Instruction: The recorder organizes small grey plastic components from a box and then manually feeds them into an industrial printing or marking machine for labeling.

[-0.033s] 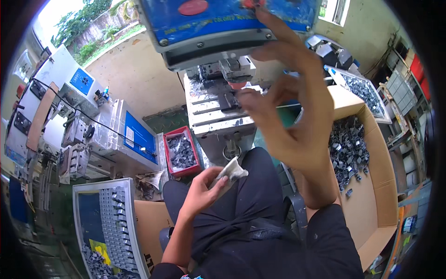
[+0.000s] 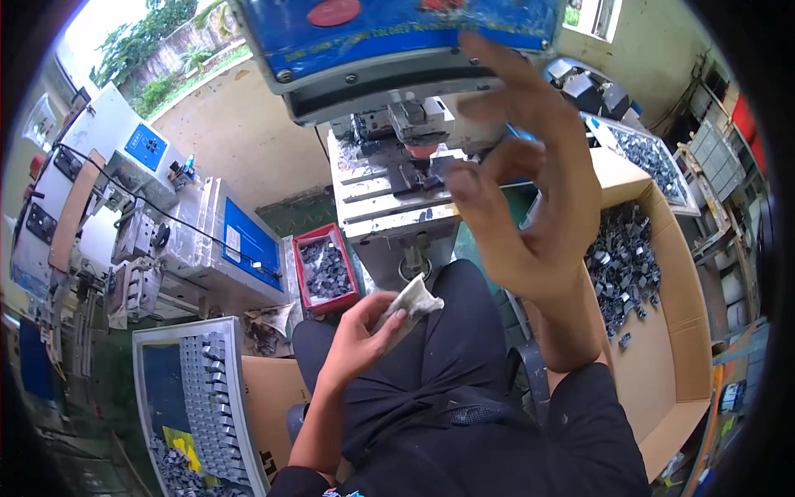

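My left hand [image 2: 362,329] pinches a crumpled white rag [image 2: 416,302] with dark smudges, above my lap. Raised in front of the machine is my right hand [image 2: 538,190], its index finger stretched up toward the blue front panel [image 2: 397,41] and its other fingers bent and apart. Nothing shows in that hand, which is slightly blurred. Below the panel, a pinkish-red pad [image 2: 424,151] hangs over the machine's metal bed [image 2: 364,207]. A dark fixture block [image 2: 403,176] sits on the bed, partly beside my right thumb.
A red box [image 2: 354,286] of small grey parts stands left of the machine. On the right is a large cardboard box [image 2: 691,331] with many such parts. A tray [image 2: 236,356] holds rows of grey pieces at lower left. A second machine [image 2: 252,240] stands left.
My right index fingertip has come down off the red button on the panel, and the hand has shifted slightly right. My left hand keeps the rag in nearly the same place.
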The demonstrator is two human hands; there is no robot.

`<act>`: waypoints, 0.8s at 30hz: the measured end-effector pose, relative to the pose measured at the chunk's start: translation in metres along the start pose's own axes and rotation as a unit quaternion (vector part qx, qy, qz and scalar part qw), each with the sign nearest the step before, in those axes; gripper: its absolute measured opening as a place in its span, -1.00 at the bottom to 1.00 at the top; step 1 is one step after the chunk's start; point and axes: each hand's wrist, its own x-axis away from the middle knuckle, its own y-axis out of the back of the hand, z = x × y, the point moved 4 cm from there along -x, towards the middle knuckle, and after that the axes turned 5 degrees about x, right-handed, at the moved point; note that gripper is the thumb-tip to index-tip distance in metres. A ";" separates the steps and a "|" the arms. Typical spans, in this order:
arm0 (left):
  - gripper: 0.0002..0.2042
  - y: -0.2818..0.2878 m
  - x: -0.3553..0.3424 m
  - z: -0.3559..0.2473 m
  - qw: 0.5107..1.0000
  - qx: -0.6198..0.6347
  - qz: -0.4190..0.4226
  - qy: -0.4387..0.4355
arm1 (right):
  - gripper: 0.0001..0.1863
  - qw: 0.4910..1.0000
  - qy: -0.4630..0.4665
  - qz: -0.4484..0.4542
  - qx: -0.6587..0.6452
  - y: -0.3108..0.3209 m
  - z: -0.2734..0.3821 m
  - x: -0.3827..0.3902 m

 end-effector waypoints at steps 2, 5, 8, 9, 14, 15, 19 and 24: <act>-0.76 -0.003 -0.004 -0.027 1.000 0.001 0.003 -0.030 | -0.65 0.994 0.027 0.068 0.077 0.001 -0.020 0.025; -0.79 -0.006 -0.017 -0.056 0.999 -0.008 0.003 -0.046 | -0.72 0.984 -0.126 0.109 0.058 -0.022 -0.039 0.076; -0.78 -0.016 -0.042 -0.077 0.998 -0.017 0.023 -0.049 | -0.77 0.911 -0.338 0.222 -0.081 -0.030 -0.067 0.115; -0.76 -0.020 -0.051 -0.080 0.998 -0.015 0.022 -0.052 | -0.79 0.913 -0.354 0.187 -0.078 -0.026 -0.075 0.117; -0.68 -0.017 -0.093 -0.076 0.999 -0.025 0.013 0.033 | -0.81 0.914 -0.395 0.059 -0.075 -0.010 -0.126 0.113; -0.69 -0.016 -0.102 -0.077 0.998 -0.023 -0.029 0.043 | -0.83 0.908 -0.407 0.083 -0.049 -0.007 -0.137 0.112; -0.70 -0.014 -0.133 -0.080 0.994 -0.042 -0.082 0.060 | -0.75 0.930 -0.361 0.053 0.055 -0.003 -0.166 0.097; -0.71 0.002 -0.157 -0.088 0.984 -0.066 -0.130 0.103 | -0.73 0.918 -0.378 0.069 0.096 -0.022 -0.202 0.080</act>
